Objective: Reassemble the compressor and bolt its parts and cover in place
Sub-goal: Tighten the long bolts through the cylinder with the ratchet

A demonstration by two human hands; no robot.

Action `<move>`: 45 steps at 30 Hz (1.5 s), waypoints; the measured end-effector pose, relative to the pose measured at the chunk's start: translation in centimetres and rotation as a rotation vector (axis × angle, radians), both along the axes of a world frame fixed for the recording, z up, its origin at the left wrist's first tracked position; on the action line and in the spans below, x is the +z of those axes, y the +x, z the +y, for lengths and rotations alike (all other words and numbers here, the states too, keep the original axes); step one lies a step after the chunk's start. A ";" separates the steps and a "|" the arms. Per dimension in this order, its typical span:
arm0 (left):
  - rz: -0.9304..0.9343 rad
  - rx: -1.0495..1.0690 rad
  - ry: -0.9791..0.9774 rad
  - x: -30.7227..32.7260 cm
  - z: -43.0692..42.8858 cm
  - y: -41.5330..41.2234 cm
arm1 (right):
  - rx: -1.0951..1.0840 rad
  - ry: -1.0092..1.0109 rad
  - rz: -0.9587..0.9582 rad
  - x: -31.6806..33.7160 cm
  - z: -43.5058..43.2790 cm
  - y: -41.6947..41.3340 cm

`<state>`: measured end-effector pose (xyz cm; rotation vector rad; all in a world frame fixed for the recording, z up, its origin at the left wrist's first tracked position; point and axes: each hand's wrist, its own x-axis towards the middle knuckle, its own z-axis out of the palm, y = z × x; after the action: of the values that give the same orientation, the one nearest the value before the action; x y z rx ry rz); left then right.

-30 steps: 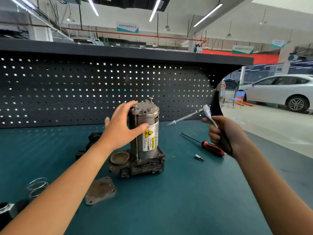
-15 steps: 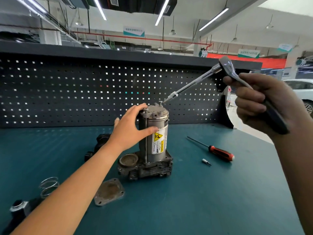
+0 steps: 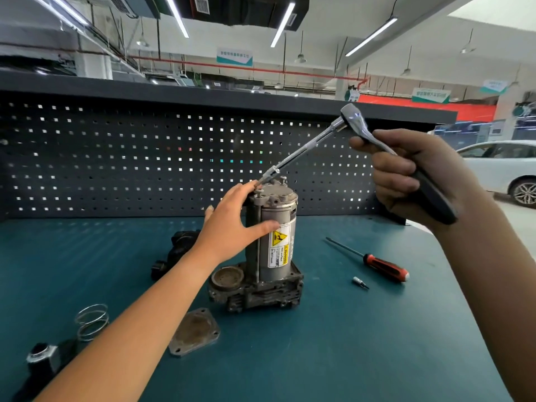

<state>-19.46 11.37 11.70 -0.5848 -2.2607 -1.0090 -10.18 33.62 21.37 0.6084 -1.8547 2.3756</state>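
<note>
The grey compressor [image 3: 275, 245] stands upright on the teal bench [image 3: 319, 358], its cylinder bearing a yellow warning label. My left hand [image 3: 232, 227] grips the cylinder's upper part from the left, thumb across the front. My right hand [image 3: 406, 175] holds a ratchet wrench [image 3: 353, 117] by its black handle, raised at the right. The wrench's long extension slants down to the left, and its tip [image 3: 265, 179] sits at the compressor's top, by my left fingertips. A square metal cover plate [image 3: 195, 330] lies flat in front of the compressor.
A red-handled screwdriver [image 3: 383, 266] and a small bit [image 3: 359, 282] lie to the right of the compressor. A wire spring [image 3: 92, 320] and a dark part [image 3: 43, 358] lie at the front left, another black part [image 3: 177, 250] behind my left forearm. A pegboard [image 3: 116, 158] backs the bench.
My right hand has lifted the ratchet from low at the right and swung it up, bringing the extension's tip down onto the compressor's top. My left hand has kept its hold on the cylinder.
</note>
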 end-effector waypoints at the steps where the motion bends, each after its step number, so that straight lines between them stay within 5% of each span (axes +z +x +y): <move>1: 0.002 0.001 -0.004 -0.1 0.0 0.0 | -0.009 0.016 -0.006 0.1 -0.1 0.0; 26: 0.013 -0.043 0.018 -0.3 -0.1 -0.5 | -0.046 0.312 -0.015 4.4 -1.5 0.3; 45: 0.054 -0.075 0.031 -0.5 -0.1 -0.8 | -0.115 0.804 0.041 9.5 -3.2 0.4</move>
<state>-20.21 11.24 11.16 -0.6797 -2.1868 -1.0497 -9.81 30.45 30.84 0.5508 -2.7064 1.4608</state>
